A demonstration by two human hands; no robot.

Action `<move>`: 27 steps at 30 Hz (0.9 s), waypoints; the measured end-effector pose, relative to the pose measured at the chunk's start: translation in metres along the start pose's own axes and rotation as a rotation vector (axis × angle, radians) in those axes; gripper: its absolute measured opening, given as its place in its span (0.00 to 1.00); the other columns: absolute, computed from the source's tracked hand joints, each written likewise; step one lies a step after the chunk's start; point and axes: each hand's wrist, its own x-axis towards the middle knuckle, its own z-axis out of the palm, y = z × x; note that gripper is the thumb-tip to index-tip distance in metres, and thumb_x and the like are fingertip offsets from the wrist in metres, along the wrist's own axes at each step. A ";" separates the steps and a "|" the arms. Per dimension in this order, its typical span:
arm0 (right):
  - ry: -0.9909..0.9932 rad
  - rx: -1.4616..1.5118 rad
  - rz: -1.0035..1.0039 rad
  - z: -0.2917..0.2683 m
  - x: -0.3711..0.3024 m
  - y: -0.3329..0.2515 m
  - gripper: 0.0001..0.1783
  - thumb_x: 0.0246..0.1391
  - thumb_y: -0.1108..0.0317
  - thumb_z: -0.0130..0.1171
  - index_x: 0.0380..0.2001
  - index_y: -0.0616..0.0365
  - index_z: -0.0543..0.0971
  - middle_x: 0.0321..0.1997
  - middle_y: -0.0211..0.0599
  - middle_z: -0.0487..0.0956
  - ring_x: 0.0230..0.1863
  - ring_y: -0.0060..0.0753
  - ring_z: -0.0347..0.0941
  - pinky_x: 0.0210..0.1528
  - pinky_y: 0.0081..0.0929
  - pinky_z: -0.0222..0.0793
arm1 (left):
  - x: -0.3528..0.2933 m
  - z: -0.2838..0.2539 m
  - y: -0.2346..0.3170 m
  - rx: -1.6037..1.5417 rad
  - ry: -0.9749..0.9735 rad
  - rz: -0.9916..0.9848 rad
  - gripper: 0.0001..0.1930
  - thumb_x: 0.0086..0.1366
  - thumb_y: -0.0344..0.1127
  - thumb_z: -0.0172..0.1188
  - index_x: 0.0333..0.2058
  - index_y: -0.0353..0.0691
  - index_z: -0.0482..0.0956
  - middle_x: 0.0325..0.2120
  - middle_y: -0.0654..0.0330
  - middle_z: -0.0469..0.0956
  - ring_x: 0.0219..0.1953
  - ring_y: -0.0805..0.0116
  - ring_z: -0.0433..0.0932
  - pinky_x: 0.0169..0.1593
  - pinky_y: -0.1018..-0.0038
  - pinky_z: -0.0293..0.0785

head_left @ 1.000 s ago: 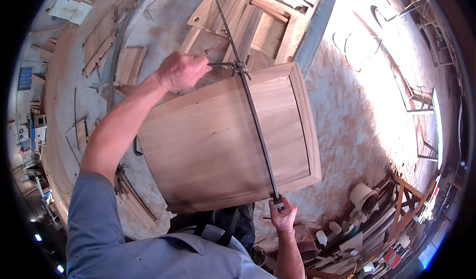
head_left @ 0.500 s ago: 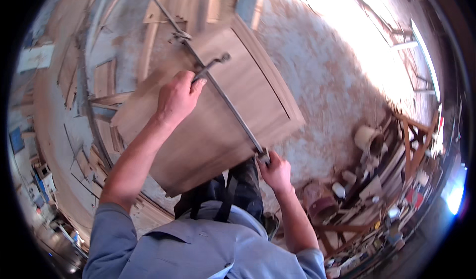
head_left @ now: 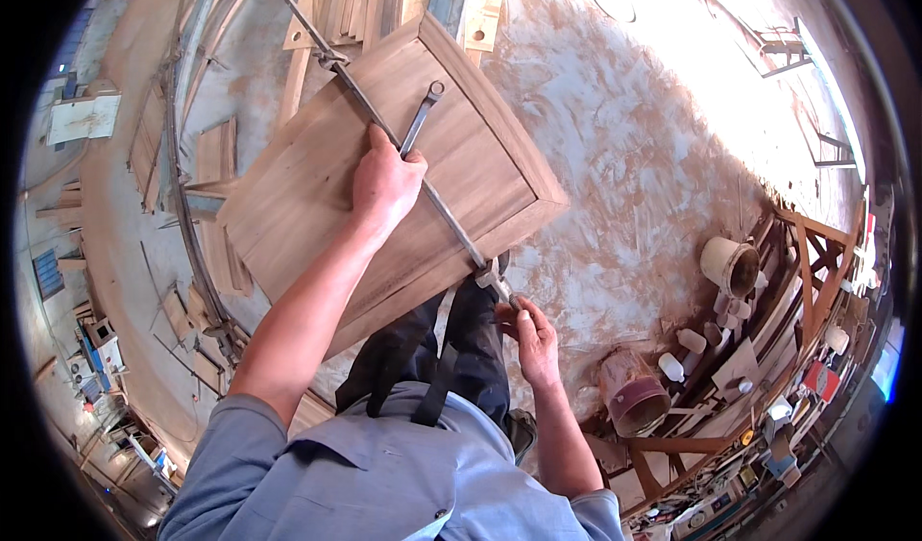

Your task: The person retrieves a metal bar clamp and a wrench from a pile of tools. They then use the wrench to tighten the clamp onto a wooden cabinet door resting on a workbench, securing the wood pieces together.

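Observation:
A wooden panel door [head_left: 307, 190] with a raised frame lies tilted in front of me, its near edge by my legs. A long metal bar clamp [head_left: 451, 219] runs diagonally across it, with one jaw [head_left: 331, 58] at the far edge and the screw end [head_left: 493, 279] at the near edge. Above the panel, my left hand [head_left: 387, 184] is closed around a ring spanner [head_left: 423, 113], right beside the clamp bar. My right hand [head_left: 536, 344] is closed at the tip of the clamp's screw, its fingers pinching the end.
Wooden boards [head_left: 360, 8] lie beyond the panel, and a long curved bar [head_left: 178, 157] runs along the left. To the right stand a white bucket [head_left: 720, 264], a reddish bucket [head_left: 634, 406] and a wooden frame [head_left: 807, 262] amid stacked offcuts. The floor [head_left: 586, 147] is paint-smeared.
My left hand has moved right with the spanner, which now points more away from me. My right hand has slid down from the clamp's near jaw to its screw tip. The panel shifted slightly left.

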 end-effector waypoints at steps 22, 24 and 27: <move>0.060 -1.034 -0.688 -0.005 -0.019 -0.023 0.20 0.48 0.76 0.60 0.48 0.59 0.76 0.55 0.51 0.71 0.57 0.52 0.67 0.53 0.46 0.69 | -0.001 0.004 -0.001 0.066 0.028 0.002 0.32 0.60 0.38 0.51 0.56 0.20 0.54 0.29 0.35 0.78 0.34 0.39 0.79 0.39 0.52 0.77; 0.020 -1.226 -0.724 0.007 -0.026 -0.038 0.19 0.42 0.72 0.66 0.41 0.58 0.78 0.54 0.50 0.72 0.57 0.54 0.66 0.53 0.44 0.68 | -0.001 0.005 0.000 0.069 0.016 -0.006 0.33 0.60 0.38 0.51 0.57 0.20 0.54 0.28 0.35 0.78 0.34 0.39 0.79 0.39 0.52 0.77; 0.056 -1.173 -0.660 0.014 -0.022 -0.038 0.14 0.41 0.68 0.68 0.34 0.58 0.80 0.51 0.46 0.75 0.51 0.50 0.71 0.50 0.41 0.70 | -0.001 0.009 -0.002 0.082 0.018 -0.011 0.34 0.60 0.39 0.51 0.58 0.20 0.53 0.28 0.35 0.78 0.33 0.39 0.79 0.39 0.52 0.77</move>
